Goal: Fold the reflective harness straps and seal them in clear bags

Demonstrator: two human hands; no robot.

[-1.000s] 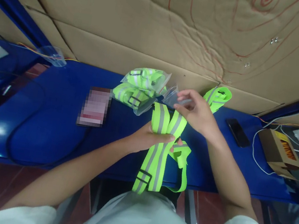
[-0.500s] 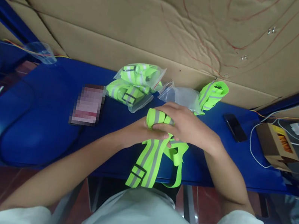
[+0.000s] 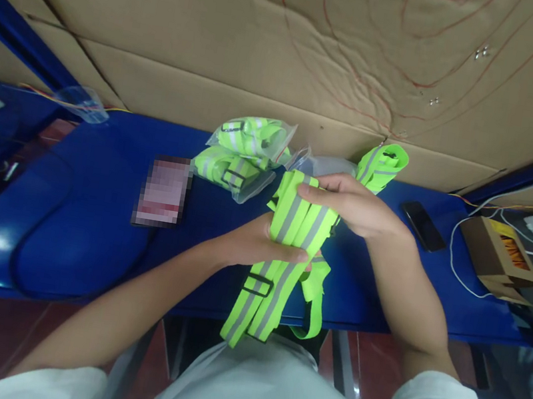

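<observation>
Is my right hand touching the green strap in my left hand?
Touching. The head view shows the right hand with its thumb laid over the green strap near the top.

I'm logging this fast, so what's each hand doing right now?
Left hand: closed around the reflective straps.
Right hand: closed on the same reflective straps, near their upper end.

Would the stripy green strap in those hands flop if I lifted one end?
Probably floppy: the green strap folds over itself, and a loose loop droops below the left hand. It's likely light, since it looks thin and flat. The black buckle looks hard, so probably won't bend.
</observation>
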